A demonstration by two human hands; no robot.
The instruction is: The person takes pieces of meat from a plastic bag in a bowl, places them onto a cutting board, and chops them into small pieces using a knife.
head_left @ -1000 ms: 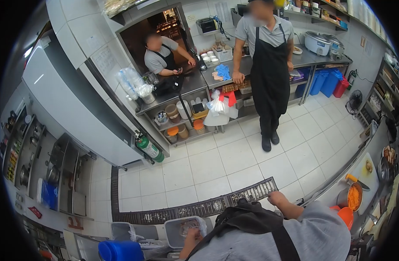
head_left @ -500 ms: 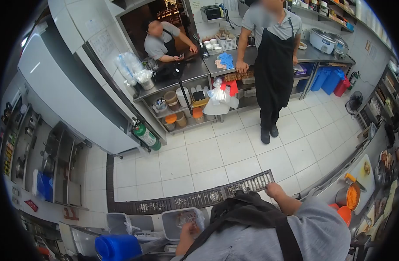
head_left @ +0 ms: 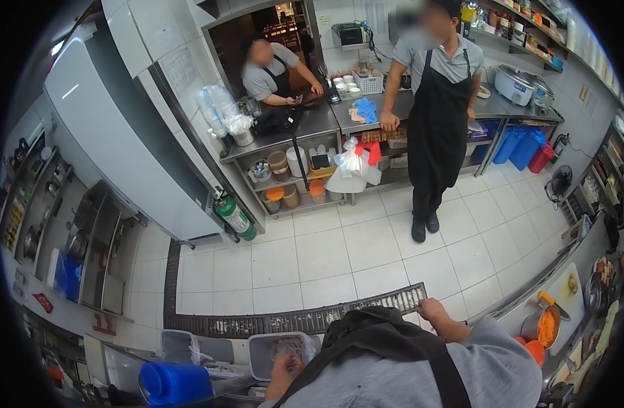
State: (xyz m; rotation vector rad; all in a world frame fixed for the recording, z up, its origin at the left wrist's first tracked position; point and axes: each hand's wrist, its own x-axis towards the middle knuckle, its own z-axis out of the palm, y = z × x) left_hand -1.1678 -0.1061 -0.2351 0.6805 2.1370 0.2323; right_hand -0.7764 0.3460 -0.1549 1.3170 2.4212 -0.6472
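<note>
My left hand (head_left: 282, 368) reaches into a grey bin (head_left: 259, 353) on the left of my body. The bin is lined with a clear plastic bag (head_left: 304, 348) with reddish-brown contents. The hand is at the bag's left side; its fingertips are too unclear to show a grip. On the other side, my right hand (head_left: 432, 309) is held away from my body with its fingers curled, seen above the end of the floor drain (head_left: 387, 301). Whatever may be inside those fingers is hidden. My dark apron (head_left: 376, 330) lies between the two hands.
One person (head_left: 441, 115) stands against the steel counter (head_left: 312, 126); another (head_left: 274, 71) leans through the hatch. A green cylinder (head_left: 235, 217) stands by the tall cabinet (head_left: 135, 129). At right are a knife (head_left: 554, 305) and a pot of orange shreds (head_left: 548, 328). A blue container (head_left: 176, 382) is lower left.
The view has shifted slightly. My left hand stays in the grey bin by the bag, and my right hand remains curled out to the side. The standing person's head has turned.
</note>
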